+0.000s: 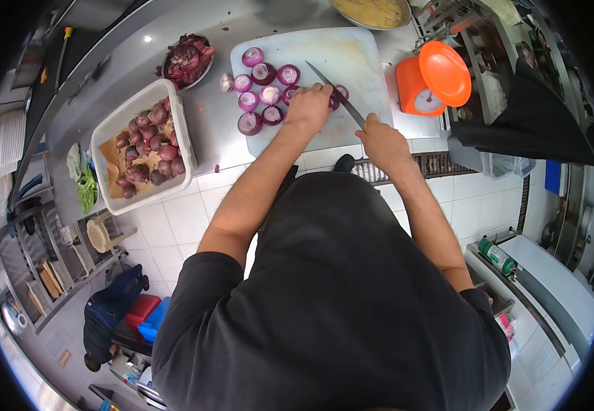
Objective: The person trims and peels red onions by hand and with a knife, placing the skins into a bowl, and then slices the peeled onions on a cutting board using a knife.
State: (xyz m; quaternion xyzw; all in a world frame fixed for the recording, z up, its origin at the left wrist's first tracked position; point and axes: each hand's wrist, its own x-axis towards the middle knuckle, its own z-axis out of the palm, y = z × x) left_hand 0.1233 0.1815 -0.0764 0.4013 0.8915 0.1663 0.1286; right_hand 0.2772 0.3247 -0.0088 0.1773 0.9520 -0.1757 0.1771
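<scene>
In my right hand [384, 142] is the handle of a kitchen knife [350, 109], its long blade slanting up and left across the cutting board. My left hand [311, 107] is closed on a red onion [335, 102] beside the blade; my fingers hide part of the onion. Several peeled red onions [263, 73] with trimmed ends stand in rows on the left half of the white cutting board [362, 58]. One of them [289, 94] is partly covered by my left hand.
Left of the board, a white tub [186, 154] holds unpeeled red onions, near a bowl of onion skins [189, 60] and a garlic bulb [226, 82]. An orange scale [417, 85] stands right; a pan of yellow food [372, 12] sits behind. Another person [108, 308] is far left.
</scene>
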